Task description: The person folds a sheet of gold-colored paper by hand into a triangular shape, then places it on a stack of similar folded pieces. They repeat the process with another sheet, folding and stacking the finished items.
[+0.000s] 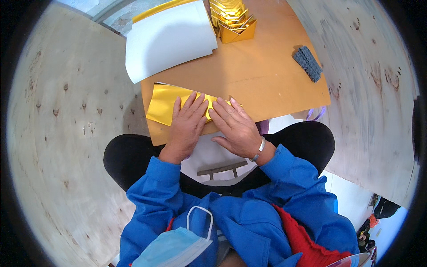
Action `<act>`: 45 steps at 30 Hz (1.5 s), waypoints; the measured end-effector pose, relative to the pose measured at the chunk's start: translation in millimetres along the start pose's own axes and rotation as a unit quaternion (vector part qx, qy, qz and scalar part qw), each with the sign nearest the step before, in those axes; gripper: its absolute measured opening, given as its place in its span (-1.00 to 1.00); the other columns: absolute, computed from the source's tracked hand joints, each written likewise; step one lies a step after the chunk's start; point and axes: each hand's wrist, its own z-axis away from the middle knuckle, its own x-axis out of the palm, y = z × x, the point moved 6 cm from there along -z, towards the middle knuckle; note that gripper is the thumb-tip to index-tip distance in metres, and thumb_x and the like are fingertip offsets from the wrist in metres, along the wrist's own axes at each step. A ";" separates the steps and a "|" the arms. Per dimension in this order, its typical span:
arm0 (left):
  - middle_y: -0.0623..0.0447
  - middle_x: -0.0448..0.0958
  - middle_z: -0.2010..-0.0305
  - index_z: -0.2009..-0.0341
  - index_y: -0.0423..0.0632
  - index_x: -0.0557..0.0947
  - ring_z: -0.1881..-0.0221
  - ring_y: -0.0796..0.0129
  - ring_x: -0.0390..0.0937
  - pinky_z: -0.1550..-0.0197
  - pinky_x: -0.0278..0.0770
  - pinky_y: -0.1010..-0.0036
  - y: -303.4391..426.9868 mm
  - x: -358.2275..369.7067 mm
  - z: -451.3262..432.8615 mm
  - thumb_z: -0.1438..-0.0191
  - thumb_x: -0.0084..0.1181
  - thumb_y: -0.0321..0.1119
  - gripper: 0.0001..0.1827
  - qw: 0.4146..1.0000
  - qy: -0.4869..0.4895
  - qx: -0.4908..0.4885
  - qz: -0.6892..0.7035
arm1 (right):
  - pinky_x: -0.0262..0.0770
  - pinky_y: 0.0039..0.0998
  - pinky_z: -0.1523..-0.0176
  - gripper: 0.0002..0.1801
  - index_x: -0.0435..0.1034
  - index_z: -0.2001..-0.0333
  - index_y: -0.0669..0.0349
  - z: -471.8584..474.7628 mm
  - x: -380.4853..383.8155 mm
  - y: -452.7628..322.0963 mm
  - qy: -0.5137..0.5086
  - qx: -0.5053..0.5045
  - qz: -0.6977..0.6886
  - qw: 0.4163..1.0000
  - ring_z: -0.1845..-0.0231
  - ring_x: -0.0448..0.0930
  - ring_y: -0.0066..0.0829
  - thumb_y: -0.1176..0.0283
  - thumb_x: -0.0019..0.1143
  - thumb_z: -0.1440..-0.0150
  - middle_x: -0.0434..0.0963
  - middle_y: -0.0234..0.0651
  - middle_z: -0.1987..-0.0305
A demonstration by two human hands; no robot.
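A folded sheet of gold foil paper point(160, 105) lies slantwise near the front left edge of the orange-brown table point(267, 80). My left hand point(188, 123) rests palm down on its middle, fingers slightly spread. Flat on the right part of the same paper is my right hand point(235, 128), with its thumb apart and a silver bracelet at the wrist. Neither hand is closed around anything. A stack of large sheets point(170, 43), white side up with a gold edge at the back, lies at the back left. Folded gold paper pieces point(237, 31) stand packed in a row at the back.
A grey textured cloth or sponge point(308, 64) lies near the table's right edge. Wooden boards flank the table, one on the left point(73, 133) and one on the right point(363, 100). A light blue face mask point(173, 248) hangs before my chest.
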 end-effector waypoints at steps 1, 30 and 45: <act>-0.06 0.38 -0.49 -0.33 -0.09 0.53 -0.56 0.05 0.21 -0.60 -0.12 -0.05 -0.3 -1.1 0.3 -0.35 0.09 -0.31 -0.52 1.000 0.005 0.000 0.009 | 0.23 0.14 -0.53 -0.08 0.41 -0.29 0.34 -0.3 0.1 0.3 0.001 -0.001 -0.002 1.000 -0.49 0.39 0.05 0.33 0.62 0.18 0.44 0.09 -0.39; 0.00 0.49 -0.41 -0.23 -0.05 0.62 -0.52 0.04 0.27 -0.59 -0.10 -0.13 -1.8 0.5 2.1 -0.31 0.18 -0.30 -0.59 0.999 0.029 0.015 0.021 | 0.17 0.06 -0.57 -0.04 0.35 -0.36 0.35 -0.8 7.9 -0.5 -0.049 0.014 0.060 0.997 -0.52 0.35 0.01 0.26 0.59 0.12 0.40 0.03 -0.44; 0.02 0.47 -0.42 -0.23 -0.02 0.62 -0.52 0.03 0.26 -0.58 -0.08 -0.15 -0.6 0.4 3.0 -0.30 0.16 -0.32 -0.59 0.999 0.039 0.019 0.021 | 0.11 0.04 -0.59 0.06 0.31 -0.39 0.33 0.1 11.6 -1.4 -0.062 0.017 0.077 0.995 -0.58 0.27 -0.03 0.24 0.62 0.19 0.36 0.02 -0.48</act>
